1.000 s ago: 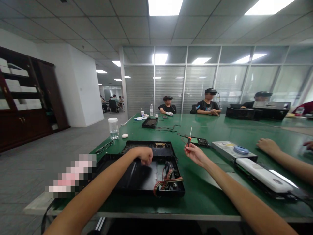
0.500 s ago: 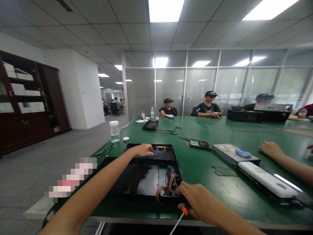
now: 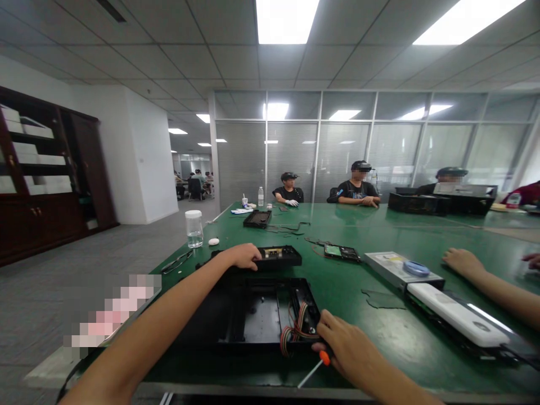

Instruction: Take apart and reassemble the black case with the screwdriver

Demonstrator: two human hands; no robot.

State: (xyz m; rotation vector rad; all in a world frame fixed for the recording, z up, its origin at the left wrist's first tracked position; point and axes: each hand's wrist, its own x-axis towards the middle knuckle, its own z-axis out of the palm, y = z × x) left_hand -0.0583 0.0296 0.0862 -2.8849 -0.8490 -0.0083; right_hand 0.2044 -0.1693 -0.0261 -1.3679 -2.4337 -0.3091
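Observation:
In front of me lies an open black plastic case (image 3: 261, 318), with a bundle of coloured wires (image 3: 298, 329) at its right side. My left hand (image 3: 244, 257) grips a shallow black panel (image 3: 284, 257) just beyond the case, a strip of green tabletop showing between the two. Brassy metal parts sit inside that panel. My right hand (image 3: 343, 343) is closed around a screwdriver (image 3: 324, 358) with an orange collar, its thin shaft pointing down and toward me. Those fingers are also against the case's near right corner; the screwdriver's handle is mostly hidden in the palm.
Right of the case are a clear sheet (image 3: 383, 300), a silver box (image 3: 399, 270) with a blue roll on it, and a white device (image 3: 458, 315). A circuit board unit (image 3: 341, 252) lies beyond. A jar (image 3: 194, 229) stands left. A neighbour's arm (image 3: 476, 273) rests at right.
The black panel has come apart from the case, leaving a gap. The case and my right hand with the screwdriver have shifted slightly right and toward me.

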